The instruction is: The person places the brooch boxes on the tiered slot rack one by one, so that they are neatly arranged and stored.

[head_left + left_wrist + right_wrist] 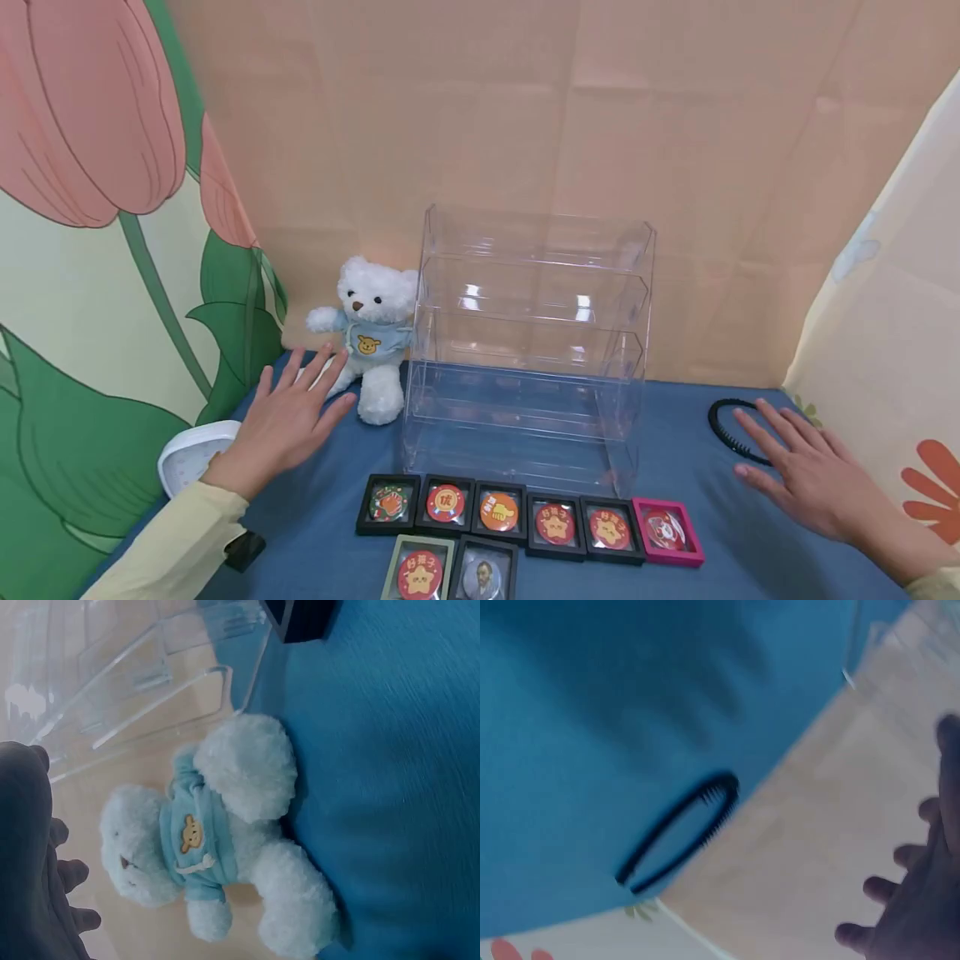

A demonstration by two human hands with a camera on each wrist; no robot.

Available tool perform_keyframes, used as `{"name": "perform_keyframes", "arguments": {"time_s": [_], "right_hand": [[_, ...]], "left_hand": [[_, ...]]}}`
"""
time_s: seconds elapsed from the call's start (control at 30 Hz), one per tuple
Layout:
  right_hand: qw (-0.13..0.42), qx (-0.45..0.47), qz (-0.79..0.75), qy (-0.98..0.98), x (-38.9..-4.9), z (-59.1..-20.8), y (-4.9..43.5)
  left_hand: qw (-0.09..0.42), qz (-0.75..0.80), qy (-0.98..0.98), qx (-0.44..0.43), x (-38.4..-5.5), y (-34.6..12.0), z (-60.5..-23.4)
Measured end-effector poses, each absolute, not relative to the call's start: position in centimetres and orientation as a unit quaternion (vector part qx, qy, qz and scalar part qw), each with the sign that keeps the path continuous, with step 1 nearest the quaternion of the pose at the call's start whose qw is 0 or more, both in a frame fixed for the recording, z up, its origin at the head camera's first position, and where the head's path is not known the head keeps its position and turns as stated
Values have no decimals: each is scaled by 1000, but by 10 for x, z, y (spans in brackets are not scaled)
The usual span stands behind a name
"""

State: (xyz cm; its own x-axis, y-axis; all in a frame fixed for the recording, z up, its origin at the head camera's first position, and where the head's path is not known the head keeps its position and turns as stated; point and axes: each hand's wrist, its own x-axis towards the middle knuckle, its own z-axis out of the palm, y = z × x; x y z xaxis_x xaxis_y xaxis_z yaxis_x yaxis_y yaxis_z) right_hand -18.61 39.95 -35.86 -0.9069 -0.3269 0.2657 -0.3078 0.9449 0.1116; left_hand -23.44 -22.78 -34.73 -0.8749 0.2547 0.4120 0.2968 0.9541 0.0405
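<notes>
The black headband (717,431) lies just left of your spread right hand (813,479); your left hand (291,421), also spread, is nearest the bear (377,342).

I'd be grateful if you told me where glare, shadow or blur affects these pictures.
Head view: bright glare spots on the clear shelf; left wrist view: the left hand looks dark; right wrist view: a finger-shaped shadow on the blue cloth, the black headband slightly blurred, the right hand dark.
</notes>
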Motion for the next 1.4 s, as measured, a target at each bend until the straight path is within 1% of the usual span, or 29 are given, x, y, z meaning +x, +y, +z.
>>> {"name": "perform_keyframes", "arguments": {"time_s": [0.13,0.27,0.3,0.37,0.53,0.6,0.67,0.8,1.0,1.17,1.4], "right_hand": [[76,175,-14,-981,-188,-374,386],[49,170,-14,-984,-191,-386,378],[35,168,-14,-985,-193,-389,376],[-5,165,-3,-986,-195,-393,374],[-145,138,95,-975,-199,-398,364],[-185,123,133,-966,-201,-399,360],[-209,117,158,-958,-201,-400,356],[-221,139,185,-947,-202,-401,353],[-212,182,220,-935,-204,-403,356],[-205,181,270,-923,-202,-407,359],[-179,163,325,-914,-189,-402,360]], "left_hand": [[199,-55,-968,-143,-240,-225,-348],[188,-70,-968,-153,-246,-222,-348],[186,-78,-967,-157,-247,-220,-347],[185,-93,-964,-167,-251,-218,-347],[190,-156,-946,-210,-262,-211,-351],[184,-187,-938,-226,-267,-207,-352],[172,-221,-930,-238,-271,-202,-354],[164,-269,-915,-252,-282,-190,-358],[195,-334,-870,-306,-293,-176,-366],[215,-349,-853,-321,-294,-173,-371],[218,-371,-839,-332,-290,-168,-375]]}}
